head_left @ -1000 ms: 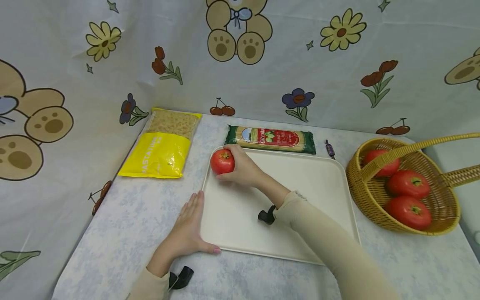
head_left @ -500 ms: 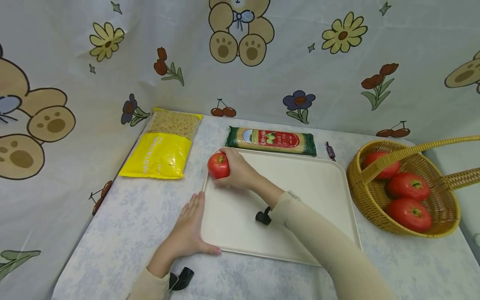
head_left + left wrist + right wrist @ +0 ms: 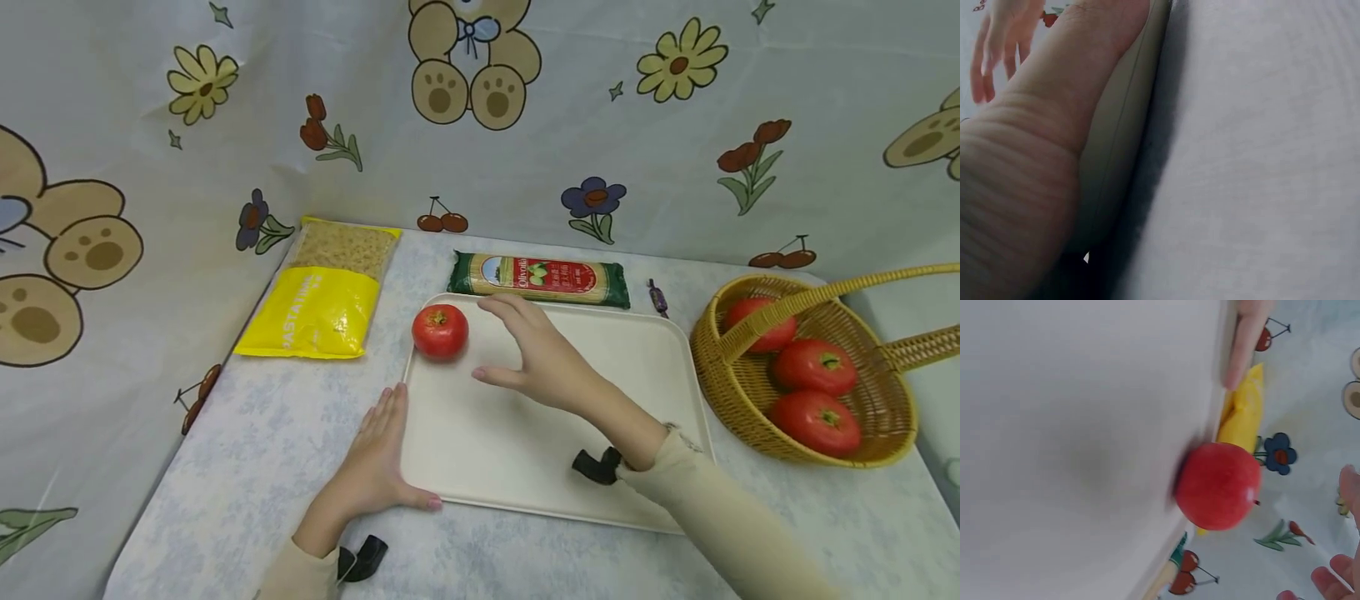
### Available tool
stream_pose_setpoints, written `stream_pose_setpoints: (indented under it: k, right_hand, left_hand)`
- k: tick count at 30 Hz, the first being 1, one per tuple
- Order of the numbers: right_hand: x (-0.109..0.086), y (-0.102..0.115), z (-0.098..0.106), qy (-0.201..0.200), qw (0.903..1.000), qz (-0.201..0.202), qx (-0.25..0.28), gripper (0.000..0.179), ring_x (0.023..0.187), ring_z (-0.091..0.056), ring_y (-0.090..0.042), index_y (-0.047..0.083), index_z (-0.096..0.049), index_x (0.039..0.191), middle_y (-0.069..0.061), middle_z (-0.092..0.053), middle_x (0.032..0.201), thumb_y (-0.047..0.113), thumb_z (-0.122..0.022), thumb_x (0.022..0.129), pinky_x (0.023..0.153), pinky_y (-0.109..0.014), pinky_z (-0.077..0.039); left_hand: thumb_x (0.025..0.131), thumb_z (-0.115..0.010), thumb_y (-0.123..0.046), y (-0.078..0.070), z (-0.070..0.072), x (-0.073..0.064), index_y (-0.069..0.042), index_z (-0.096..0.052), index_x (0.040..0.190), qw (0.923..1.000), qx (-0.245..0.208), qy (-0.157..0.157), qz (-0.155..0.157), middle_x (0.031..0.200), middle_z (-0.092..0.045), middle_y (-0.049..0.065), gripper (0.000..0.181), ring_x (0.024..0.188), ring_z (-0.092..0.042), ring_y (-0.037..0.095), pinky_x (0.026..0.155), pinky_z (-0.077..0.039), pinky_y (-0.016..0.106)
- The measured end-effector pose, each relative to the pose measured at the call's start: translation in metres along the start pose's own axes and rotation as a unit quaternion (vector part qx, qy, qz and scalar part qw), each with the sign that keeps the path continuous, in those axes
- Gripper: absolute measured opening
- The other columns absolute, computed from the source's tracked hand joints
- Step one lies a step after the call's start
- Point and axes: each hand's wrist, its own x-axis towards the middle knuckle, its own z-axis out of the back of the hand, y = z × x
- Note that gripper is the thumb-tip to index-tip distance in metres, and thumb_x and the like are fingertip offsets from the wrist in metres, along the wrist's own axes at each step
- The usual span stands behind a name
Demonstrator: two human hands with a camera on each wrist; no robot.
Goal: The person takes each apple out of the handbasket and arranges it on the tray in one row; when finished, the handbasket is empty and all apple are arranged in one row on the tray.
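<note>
A red apple [image 3: 440,332] sits alone in the far left corner of the white tray [image 3: 480,433]; the right wrist view shows the apple [image 3: 1219,485] standing on the tray's surface. Just right of it, my right hand [image 3: 543,354] hovers over the tray with thumb and fingers spread apart, touching nothing. My left hand [image 3: 375,462] lies at the tray's near left corner, its straight fingers along the left edge and the thumb by the front edge. The left wrist view shows my left hand [image 3: 1066,81] close up against the tray's side.
At right stands a wicker basket [image 3: 708,392] with a raised handle, holding 3 red apples [image 3: 816,367]. A pack of spaghetti [image 3: 540,277] lies behind the tray. A yellow pasta bag [image 3: 322,300] lies at left. A small purple-wrapped item [image 3: 657,297] lies near the basket.
My right hand gripped the apple at the tray's far left corner, shifted it slightly left, then let go and drew back to the right. My left hand has stayed in place.
</note>
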Motion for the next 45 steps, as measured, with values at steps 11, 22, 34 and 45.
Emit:
stream_pose_setpoints:
  k: [11,22,34,45]
  right_hand:
    - [-0.109,-0.023,0.045,-0.113,0.9919,0.046,-0.034,0.079,0.131,-0.048,-0.02,0.015,-0.051,0.142,-0.003,-0.053,0.142,0.027,-0.089,0.074,0.113,-0.02,-0.038]
    - [-0.189,-0.082,0.094,-0.235,0.9672,-0.045,-0.085,0.08,0.128,-0.035,0.012,0.004,-0.062,0.13,-0.018,-0.059,0.128,-0.002,-0.093,0.056,0.105,0.001,-0.022]
    - [-0.246,-0.189,0.128,-0.184,0.9429,-0.252,-0.116,0.072,0.125,-0.031,-0.058,-0.009,-0.045,0.14,-0.039,-0.039,0.136,0.02,-0.079,0.085,0.096,-0.078,-0.029]
    - [-0.257,-0.219,0.128,-0.083,0.9419,-0.286,-0.156,0.084,0.1,-0.039,-0.052,-0.013,-0.049,0.132,-0.041,-0.042,0.118,0.041,-0.084,0.078,0.065,-0.063,-0.043]
  left_hand:
    - [0.043,-0.089,-0.071,-0.001,-0.001,-0.001,-0.005,0.008,0.159,1.0,0.002,-0.003,-0.001,0.167,0.009,0.014,0.164,0.155,0.006,0.033,0.125,-0.001,0.056]
    - [0.043,-0.085,-0.076,0.001,-0.003,0.002,-0.007,0.009,0.159,1.0,0.003,0.004,0.004,0.168,0.009,0.013,0.165,0.156,0.005,0.033,0.125,-0.002,0.057]
    - [0.044,-0.087,-0.074,-0.001,-0.003,0.002,-0.007,0.008,0.159,0.9999,0.002,0.01,0.01,0.168,0.008,0.013,0.164,0.156,0.006,0.033,0.125,-0.001,0.057]
    - [0.044,-0.088,-0.073,-0.002,-0.002,0.002,-0.008,0.009,0.159,0.9998,-0.005,0.014,0.013,0.168,0.009,0.012,0.164,0.156,0.007,0.032,0.125,0.0,0.057]
